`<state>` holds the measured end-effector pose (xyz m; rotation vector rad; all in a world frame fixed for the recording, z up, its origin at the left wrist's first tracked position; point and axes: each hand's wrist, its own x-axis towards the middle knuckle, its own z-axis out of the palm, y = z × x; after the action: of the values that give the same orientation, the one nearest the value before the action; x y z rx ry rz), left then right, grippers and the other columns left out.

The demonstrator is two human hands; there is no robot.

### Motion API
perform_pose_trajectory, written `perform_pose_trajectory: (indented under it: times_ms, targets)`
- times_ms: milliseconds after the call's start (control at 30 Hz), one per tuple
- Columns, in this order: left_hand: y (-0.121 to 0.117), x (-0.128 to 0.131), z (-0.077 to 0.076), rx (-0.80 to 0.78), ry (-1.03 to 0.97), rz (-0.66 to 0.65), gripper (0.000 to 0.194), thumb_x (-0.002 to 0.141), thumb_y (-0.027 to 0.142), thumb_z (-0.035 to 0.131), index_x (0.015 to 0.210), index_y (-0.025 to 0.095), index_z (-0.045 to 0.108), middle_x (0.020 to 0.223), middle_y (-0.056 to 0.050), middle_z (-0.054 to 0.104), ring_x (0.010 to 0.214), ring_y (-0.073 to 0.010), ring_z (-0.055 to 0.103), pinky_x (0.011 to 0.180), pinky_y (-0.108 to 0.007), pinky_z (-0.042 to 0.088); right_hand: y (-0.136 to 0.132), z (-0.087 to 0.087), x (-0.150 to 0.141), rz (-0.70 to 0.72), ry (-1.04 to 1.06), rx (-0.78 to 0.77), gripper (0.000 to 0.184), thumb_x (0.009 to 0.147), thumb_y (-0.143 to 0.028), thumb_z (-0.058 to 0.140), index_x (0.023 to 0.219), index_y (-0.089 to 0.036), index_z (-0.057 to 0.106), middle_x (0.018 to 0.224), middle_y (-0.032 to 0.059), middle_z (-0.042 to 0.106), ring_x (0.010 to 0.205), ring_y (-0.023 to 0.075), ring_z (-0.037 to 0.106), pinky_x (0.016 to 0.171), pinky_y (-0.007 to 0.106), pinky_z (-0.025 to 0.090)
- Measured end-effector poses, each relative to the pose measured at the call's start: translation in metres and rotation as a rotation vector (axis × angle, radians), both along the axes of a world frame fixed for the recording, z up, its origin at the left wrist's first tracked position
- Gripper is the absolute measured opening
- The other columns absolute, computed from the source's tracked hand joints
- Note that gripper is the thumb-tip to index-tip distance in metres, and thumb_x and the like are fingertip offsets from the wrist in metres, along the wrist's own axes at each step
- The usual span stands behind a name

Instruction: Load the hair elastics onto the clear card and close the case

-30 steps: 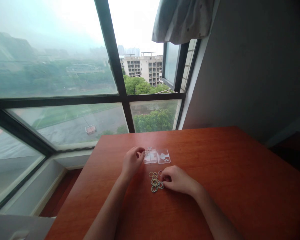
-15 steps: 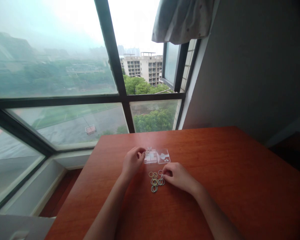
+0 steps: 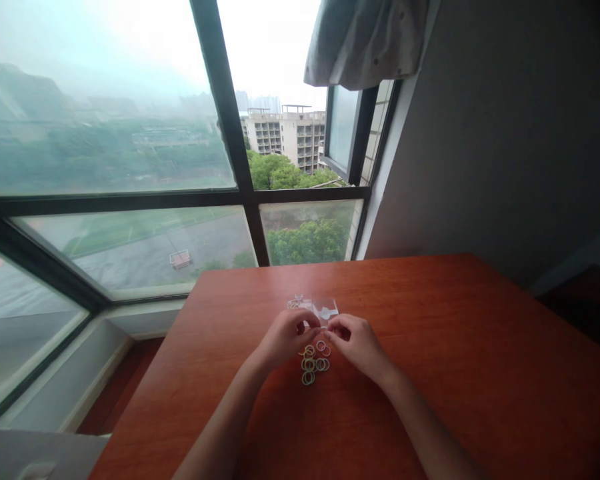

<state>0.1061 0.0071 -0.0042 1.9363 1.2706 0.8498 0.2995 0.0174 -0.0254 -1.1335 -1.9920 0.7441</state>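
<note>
Fingertip work here: left hand (image 3: 286, 337) and right hand (image 3: 356, 341) nearly meet, apparently pinching a small pale piece (image 3: 324, 328), too tiny to identify. Rings (image 3: 309, 365) lie on the surface (image 3: 430, 307) just this side, clear case (image 3: 331, 305) just beyond. Moving it calls for light, coordinated fingertips.

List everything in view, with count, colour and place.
rings: several overlapping, yellow, green-grey and pink, before the hands
trays: two, clear, side by side beyond the hands
small pieces: uncountable, pale, at the left tray
table: one, red-brown, under everything
window: one, dark-framed, many panes, behind the table
curtain: one, greyish, top
wall: grey, right
buildings: several, nearest beige, outside
trees: many, green, outside
left hand: one, bare, fingertips near the right's
right hand: one, bare, over the table
</note>
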Motion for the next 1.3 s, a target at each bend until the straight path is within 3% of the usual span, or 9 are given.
perform_pose_trajectory:
  times_ms: [200,367,433,633,1033,1300]
  targets:
    - [0.004,-0.011,-0.001,0.059,0.043,0.076,0.011,0.078,0.021,0.057,0.073,0.016,0.067,0.066,-0.001,0.063,0.058,-0.0105,0.051,0.055,-0.020,0.039,0.001,-0.005,0.000,0.006,0.021,-0.025,0.007,0.081,-0.023,0.062,0.077,-0.019,0.065,0.068,0.0001,0.063,0.061,0.0135,0.055,0.057,0.023,0.040]
    - [0.011,-0.036,-0.003,0.111,0.146,0.336,0.014,0.078,0.025,0.056,0.071,0.018,0.066,0.064,0.000,0.064,0.057,-0.0119,0.053,0.054,-0.021,0.039,0.000,-0.007,-0.001,0.045,-0.018,-0.019,0.007,0.080,-0.020,0.062,0.074,-0.019,0.065,0.069,-0.0004,0.064,0.061,0.0126,0.055,0.058,0.022,0.039]
    - [0.013,-0.042,-0.006,0.086,0.192,0.384,0.015,0.077,0.026,0.055,0.070,0.018,0.066,0.063,0.000,0.064,0.057,-0.0128,0.054,0.054,-0.022,0.038,-0.002,-0.006,-0.001,0.076,-0.036,-0.022,0.008,0.081,-0.020,0.062,0.073,-0.019,0.064,0.068,-0.0006,0.064,0.061,0.0120,0.054,0.058,0.022,0.038]
    - [0.013,-0.042,-0.012,0.054,0.293,0.361,0.011,0.074,0.023,0.057,0.072,0.019,0.067,0.066,-0.001,0.065,0.059,-0.0132,0.057,0.054,-0.021,0.036,-0.003,-0.005,-0.002,0.116,-0.073,-0.042,0.008,0.080,-0.021,0.063,0.072,-0.019,0.065,0.066,-0.0020,0.062,0.060,0.0115,0.052,0.057,0.022,0.037]
    - [0.011,-0.039,-0.003,0.050,0.349,0.423,0.017,0.080,0.027,0.054,0.082,0.019,0.069,0.073,-0.002,0.068,0.064,-0.0137,0.059,0.057,-0.021,0.037,-0.009,-0.007,0.000,0.284,-0.223,-0.181,0.011,0.074,-0.016,0.065,0.082,-0.021,0.071,0.070,-0.0028,0.065,0.062,0.0101,0.055,0.057,0.019,0.037]
    - [0.009,-0.035,0.001,0.048,0.370,0.417,0.016,0.080,0.026,0.054,0.081,0.019,0.069,0.072,-0.002,0.068,0.064,-0.0139,0.059,0.058,-0.022,0.036,-0.008,-0.008,0.002,0.315,-0.266,-0.160,0.006,0.073,-0.018,0.065,0.076,-0.020,0.069,0.065,-0.0038,0.063,0.058,0.0094,0.054,0.055,0.019,0.034]
